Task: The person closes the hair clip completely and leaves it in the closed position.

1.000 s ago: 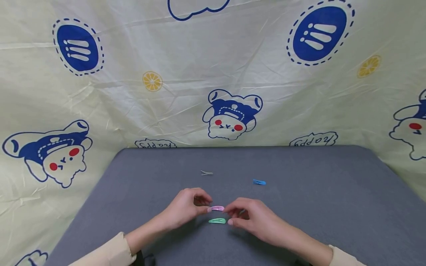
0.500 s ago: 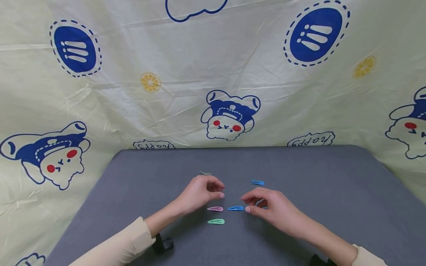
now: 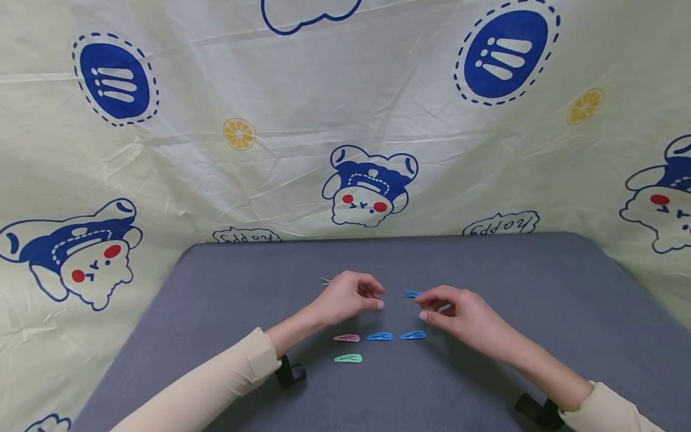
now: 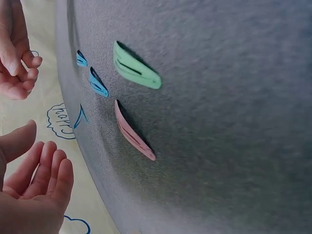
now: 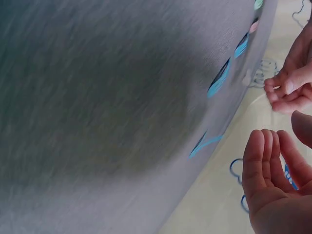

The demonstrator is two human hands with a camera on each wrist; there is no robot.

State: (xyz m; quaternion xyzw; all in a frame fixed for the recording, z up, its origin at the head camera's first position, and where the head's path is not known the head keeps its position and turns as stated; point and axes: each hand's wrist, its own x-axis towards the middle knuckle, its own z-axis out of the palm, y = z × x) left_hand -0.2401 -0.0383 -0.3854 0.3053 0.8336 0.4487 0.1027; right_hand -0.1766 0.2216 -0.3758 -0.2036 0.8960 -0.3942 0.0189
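Observation:
Over the grey table, my left hand (image 3: pixel 353 298) hovers with relaxed fingers, holding nothing and partly covering a grey hair clip (image 3: pixel 326 281). My right hand (image 3: pixel 464 315) is also relaxed and holds nothing; in the head view its fingertips overlap a splayed blue hair clip (image 3: pixel 412 294), but the right wrist view shows that clip (image 5: pixel 202 144) apart from the fingers. Closer to the person, a pink snap clip (image 3: pixel 346 338), a blue snap clip (image 3: pixel 380 336) and a second blue snap clip (image 3: pixel 412 335) lie in a row. Below the pink one lies a green snap clip (image 3: pixel 348 358).
The table (image 3: pixel 243 270) is covered in dark grey cloth. Behind it hangs a pale curtain (image 3: pixel 291 90) with cartoon prints. A black wrist strap (image 3: pixel 290 371) shows below the left sleeve, and another black device (image 3: pixel 540 411) below the right wrist.
Both hands have moved away from the pink and green clips, forward and to the right. Two blue snap clips, hidden by the right hand earlier, are now uncovered in the row.

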